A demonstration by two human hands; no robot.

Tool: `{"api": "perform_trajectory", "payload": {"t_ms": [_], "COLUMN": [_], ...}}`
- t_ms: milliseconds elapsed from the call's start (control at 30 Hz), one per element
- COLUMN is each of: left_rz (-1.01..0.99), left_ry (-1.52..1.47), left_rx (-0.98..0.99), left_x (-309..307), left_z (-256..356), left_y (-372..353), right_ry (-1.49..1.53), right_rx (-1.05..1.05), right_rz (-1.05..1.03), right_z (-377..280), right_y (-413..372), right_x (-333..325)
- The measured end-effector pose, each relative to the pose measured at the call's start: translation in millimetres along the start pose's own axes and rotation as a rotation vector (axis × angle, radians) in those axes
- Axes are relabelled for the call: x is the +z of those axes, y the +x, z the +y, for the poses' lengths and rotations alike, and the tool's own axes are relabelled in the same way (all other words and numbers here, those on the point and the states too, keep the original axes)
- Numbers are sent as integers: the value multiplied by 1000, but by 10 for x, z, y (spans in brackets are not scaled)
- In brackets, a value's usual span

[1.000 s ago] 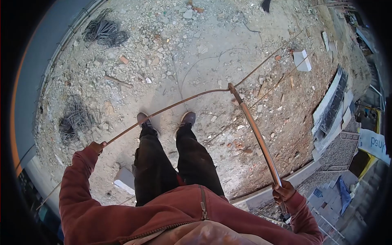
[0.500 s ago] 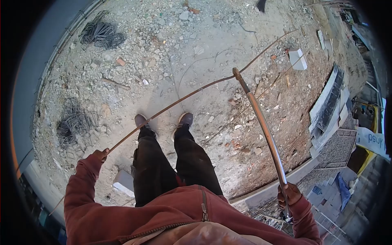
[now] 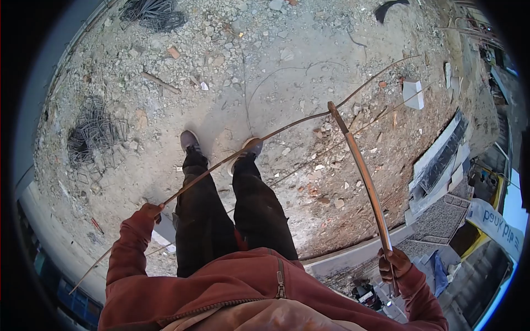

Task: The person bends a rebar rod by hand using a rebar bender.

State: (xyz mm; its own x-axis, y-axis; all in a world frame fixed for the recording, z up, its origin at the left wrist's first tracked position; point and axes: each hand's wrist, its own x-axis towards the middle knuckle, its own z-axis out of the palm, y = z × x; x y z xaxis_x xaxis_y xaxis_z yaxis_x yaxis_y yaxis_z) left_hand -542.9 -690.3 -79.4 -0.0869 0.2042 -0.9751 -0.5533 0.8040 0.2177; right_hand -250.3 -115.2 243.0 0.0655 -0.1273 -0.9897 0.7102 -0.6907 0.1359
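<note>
A long thin rusty steel rod runs from my left hand up to the right, passing over my shoes and bending slightly along its length. My left hand is wrapped round it near the left, and its lower end sticks out behind my forearm. In my right hand, closed round the lower end, is a long metal rebar-bending bar, worn brown and shiny. The bar's top end meets the rod at the upper centre; how it fits on the rod is too small to tell.
Rubble and dirt cover the ground. Tangled bundles of bent steel wire lie at left. A white block and stacked broken panels are on the right, near a low concrete edge. A second thin rod crosses the ground behind the bar.
The camera view has turned a little, so the ground has shifted. My left hand appears slightly further right, still on the rod. The bar stays against the rod at a similar slant.
</note>
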Motion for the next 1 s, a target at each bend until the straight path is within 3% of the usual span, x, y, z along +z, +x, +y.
{"api": "perform_trajectory", "payload": {"t_ms": [200, 267, 333, 433, 667, 867, 1000], "left_rz": [114, 207, 323, 428, 512, 594, 719], "left_ry": [158, 224, 315, 375, 373, 285, 169], "left_rx": [-112, -167, -259, -239, -213, -263, -189], "left_x": [73, 37, 70, 85, 226, 250, 239], "left_z": [-447, -569, -337, -228, 132, 355, 311], "left_y": [433, 512, 443, 429, 383, 647, 884], "right_ry": [2, -68, -92, -138, -222, -147, -92], "right_rx": [88, 83, 62, 82, 36, -36, -93], "right_rz": [46, 168, 186, 256, 358, 277, 212], "right_z": [31, -13, -91, -270, -512, -542, -529], "right_y": [250, 400, 657, 1147, 2107, 2846, 3300], "right_x": [130, 283, 389, 544, 904, 1114, 1261]}}
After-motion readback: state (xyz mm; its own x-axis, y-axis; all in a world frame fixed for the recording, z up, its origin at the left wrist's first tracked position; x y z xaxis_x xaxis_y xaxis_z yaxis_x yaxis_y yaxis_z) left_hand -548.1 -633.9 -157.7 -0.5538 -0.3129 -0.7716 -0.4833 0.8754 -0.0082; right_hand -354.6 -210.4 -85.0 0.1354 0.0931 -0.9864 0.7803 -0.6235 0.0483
